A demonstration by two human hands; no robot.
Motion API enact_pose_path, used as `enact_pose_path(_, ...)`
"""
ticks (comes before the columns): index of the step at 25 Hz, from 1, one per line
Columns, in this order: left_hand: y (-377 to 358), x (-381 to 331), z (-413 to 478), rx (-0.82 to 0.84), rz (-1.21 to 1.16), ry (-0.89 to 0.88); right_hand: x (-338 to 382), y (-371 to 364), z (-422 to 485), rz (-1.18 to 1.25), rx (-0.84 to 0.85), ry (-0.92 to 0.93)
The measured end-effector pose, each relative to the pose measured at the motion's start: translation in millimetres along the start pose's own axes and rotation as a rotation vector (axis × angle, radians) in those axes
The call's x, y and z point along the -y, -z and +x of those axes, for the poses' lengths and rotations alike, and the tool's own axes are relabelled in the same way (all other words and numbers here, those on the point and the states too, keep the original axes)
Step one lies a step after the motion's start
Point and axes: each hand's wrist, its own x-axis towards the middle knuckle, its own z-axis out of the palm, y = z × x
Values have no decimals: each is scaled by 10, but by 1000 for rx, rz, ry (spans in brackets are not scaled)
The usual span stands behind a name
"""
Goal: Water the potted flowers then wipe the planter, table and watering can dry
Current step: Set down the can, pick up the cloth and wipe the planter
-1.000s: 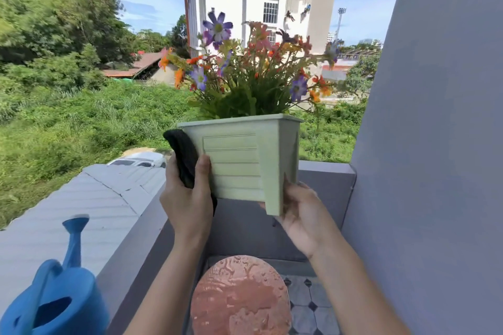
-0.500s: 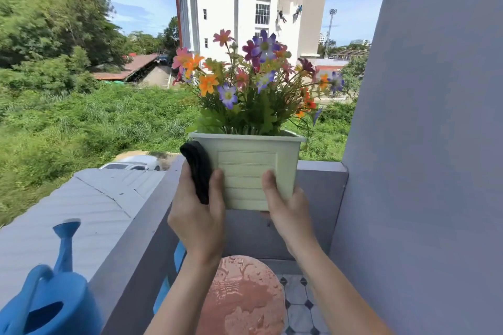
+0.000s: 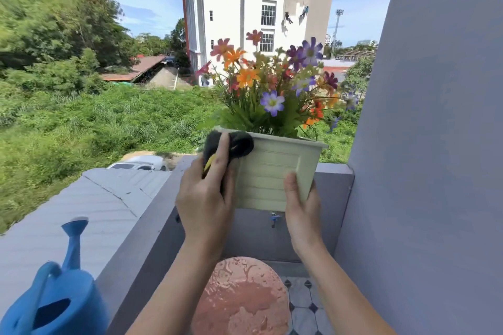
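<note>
Sunlit balcony, trees and a white tower beyond. Up in the air goes the pale green planter (image 3: 275, 177), square and ribbed, probably lifted so its sides can be reached. Left hand (image 3: 205, 198) presses a dark cloth (image 3: 236, 144) against the upper corner; right hand (image 3: 300, 204) clamps the opposite lower edge, steadying it. Below, a wet, round terracotta-coloured table (image 3: 239, 299); far left, the blue plastic watering can (image 3: 54, 302).
</note>
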Motion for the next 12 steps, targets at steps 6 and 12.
enact_pose_path(6, 29, 246, -343, 105, -17, -93, -80, 134, 129, -104, 5, 98)
enact_pose_path(12, 45, 125, 324, 120, 255, -255, -235, 104, 16, -116, -10, 102)
